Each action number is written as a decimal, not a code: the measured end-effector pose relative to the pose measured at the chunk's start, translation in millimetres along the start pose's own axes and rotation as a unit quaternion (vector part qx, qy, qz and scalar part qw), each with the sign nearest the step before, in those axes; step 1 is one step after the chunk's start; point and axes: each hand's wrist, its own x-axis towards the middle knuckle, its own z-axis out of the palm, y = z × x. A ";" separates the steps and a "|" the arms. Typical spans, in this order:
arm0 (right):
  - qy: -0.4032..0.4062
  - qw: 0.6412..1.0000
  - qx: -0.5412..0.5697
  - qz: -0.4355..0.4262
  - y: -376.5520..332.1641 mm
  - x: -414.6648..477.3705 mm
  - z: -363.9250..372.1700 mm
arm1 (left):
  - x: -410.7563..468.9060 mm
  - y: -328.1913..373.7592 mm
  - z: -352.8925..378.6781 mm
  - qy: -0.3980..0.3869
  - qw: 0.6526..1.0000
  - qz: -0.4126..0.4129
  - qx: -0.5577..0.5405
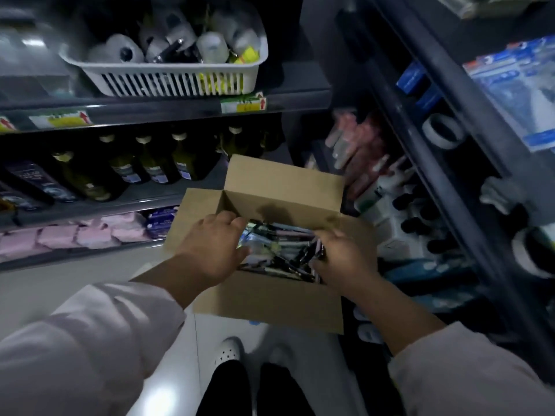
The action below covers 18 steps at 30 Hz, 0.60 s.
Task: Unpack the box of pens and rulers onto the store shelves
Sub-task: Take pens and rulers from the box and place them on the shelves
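Left hand (213,247) sits among pens (279,244) in the box (270,298), its grip unclear; right hand (342,259) curls round some pens.

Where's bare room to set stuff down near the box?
Free: floor left of the box, between the pink packs and the left sleeve. Crowded: pens fill the box under the left hand and right hand; bottles, basket and right-hand shelves are packed.
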 end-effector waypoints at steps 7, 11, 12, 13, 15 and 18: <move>-0.090 0.995 0.021 -0.024 24.0 72.9 61.0 | 75.5 -10.3 72.3 -0.064 0.998 0.020 -0.020; -0.131 0.991 0.000 -0.035 39.8 109.5 98.5 | 103.1 -20.6 114.7 -0.080 0.996 0.015 -0.028; -0.141 0.989 -0.006 -0.037 43.1 118.1 107.9 | 108.7 -23.0 124.1 -0.085 0.996 0.012 -0.029; -0.153 0.987 -0.010 -0.041 45.6 126.0 116.6 | 113.9 -25.4 132.8 -0.089 0.996 0.009 -0.031; -0.178 0.983 -0.027 -0.044 49.2 142.1 133.0 | 123.6 -29.2 147.9 -0.089 0.995 0.005 -0.040; -0.202 0.975 -0.074 -0.056 51.1 163.9 152.0 | 136.1 -33.3 165.5 -0.088 0.995 -0.003 -0.048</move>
